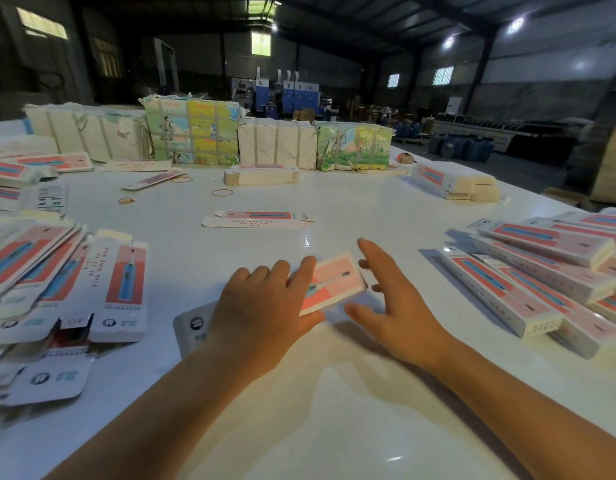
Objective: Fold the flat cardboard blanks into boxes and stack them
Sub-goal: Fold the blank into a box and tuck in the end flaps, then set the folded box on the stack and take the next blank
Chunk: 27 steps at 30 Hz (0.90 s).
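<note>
Both forearms are bare up to the frame's edge, no sleeves showing. The left hand (261, 317) and right hand (400, 317) are ungloved.

Pink-and-white folded box (329, 284) flat on table, blanks (40, 271) heaped left.

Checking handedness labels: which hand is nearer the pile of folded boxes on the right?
Right. The right hand hovers open between the held box and the folded boxes; the left hand lies farther left.
</note>
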Each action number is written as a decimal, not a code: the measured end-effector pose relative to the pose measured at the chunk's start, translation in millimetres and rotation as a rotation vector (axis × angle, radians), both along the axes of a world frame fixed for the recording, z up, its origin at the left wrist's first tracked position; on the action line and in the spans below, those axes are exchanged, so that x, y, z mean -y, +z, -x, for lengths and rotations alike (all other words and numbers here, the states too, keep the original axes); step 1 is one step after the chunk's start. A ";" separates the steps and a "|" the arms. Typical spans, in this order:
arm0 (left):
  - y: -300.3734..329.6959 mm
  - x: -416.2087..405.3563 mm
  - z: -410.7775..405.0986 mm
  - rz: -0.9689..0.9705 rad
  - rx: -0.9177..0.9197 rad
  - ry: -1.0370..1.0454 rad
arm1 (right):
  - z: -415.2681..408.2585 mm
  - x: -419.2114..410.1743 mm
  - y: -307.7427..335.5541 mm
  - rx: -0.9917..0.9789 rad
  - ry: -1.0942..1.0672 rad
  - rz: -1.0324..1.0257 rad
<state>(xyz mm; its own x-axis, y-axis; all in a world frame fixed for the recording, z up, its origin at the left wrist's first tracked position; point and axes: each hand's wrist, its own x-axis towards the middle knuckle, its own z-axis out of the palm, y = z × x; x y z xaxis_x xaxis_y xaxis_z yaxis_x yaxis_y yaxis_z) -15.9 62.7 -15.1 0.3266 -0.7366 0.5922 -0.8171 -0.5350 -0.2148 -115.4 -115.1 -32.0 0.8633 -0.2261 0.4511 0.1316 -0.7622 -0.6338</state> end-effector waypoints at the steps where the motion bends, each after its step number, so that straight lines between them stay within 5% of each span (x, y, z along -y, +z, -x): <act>1: -0.8 -1.3 -0.5 -0.032 0.017 -0.021 | 0.4 1.4 1.2 -0.013 0.050 0.088; 6: -8.8 -0.9 2.5 -0.024 0.030 -0.082 | -3.3 0.3 1.2 0.095 0.122 0.558; 11: -15.1 13.5 9.1 0.164 0.156 -0.178 | 3.1 20.5 13.6 0.072 -0.129 0.524; 18: -52.8 39.3 -9.7 0.185 -0.159 -0.460 | 43.3 158.0 119.3 0.245 -0.788 0.327; 24: -54.6 44.5 -13.3 0.143 -0.114 -0.512 | 144.4 293.7 125.2 -0.109 -1.391 0.431; 27: -49.3 46.6 -12.5 0.112 -0.085 -0.516 | 177.5 316.0 98.3 -0.412 -1.461 0.424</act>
